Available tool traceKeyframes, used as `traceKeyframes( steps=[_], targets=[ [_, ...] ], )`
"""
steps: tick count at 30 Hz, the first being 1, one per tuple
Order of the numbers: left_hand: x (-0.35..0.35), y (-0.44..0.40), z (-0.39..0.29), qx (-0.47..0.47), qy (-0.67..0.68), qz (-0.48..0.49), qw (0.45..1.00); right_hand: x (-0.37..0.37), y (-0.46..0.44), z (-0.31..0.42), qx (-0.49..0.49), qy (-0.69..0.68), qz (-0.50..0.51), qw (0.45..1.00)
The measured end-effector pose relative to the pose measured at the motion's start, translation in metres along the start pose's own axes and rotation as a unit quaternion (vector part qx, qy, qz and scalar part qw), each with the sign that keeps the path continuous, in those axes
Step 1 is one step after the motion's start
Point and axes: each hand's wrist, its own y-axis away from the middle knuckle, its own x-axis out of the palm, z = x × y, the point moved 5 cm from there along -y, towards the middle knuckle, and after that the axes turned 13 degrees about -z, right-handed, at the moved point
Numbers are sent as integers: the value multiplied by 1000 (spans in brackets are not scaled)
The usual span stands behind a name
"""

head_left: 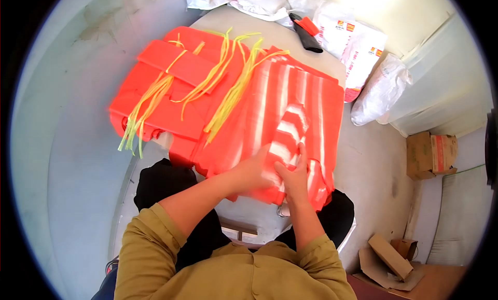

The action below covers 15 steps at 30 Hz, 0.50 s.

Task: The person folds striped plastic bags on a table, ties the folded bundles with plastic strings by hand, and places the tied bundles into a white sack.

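Note:
My left hand and my right hand are close together near the front edge of a pile of red plastic sheets with white stripes. Between them is a folded striped plastic strip, its far end raised off the pile. My right thumb and fingers press on its near side. My left hand grips it from the other side, slightly blurred, its fingertips partly hidden. Left of the pile lie folded red plastic bundles. Yellow strings lie loose across the bundles and pile, and one bunch is tied round a bundle.
A pale table carries the pile. At its far edge lies a black and red object. White printed sacks stand behind, a white plastic bag to the right. Cardboard boxes and flattened cardboard are farther right.

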Motion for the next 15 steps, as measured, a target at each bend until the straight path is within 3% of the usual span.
traceKeyframes(
  steps=[2,5,7,10,15],
  targets=[
    [-15,1,-6,87,-72,-64,992,-4,1,1,37,-15,-11,999],
    [-55,-24,20,18,-199,-186,962,-8,5,9,63,-23,-15,998],
    [-91,-22,41,83,-267,-371,886,-11,5,9,68,-47,-15,996],
    [-114,-21,75,32,-308,-405,861,-13,6,6,64,-60,-19,996],
    [-117,-23,90,73,-313,-405,856,-12,10,15,85,-83,-11,993]
  ],
)
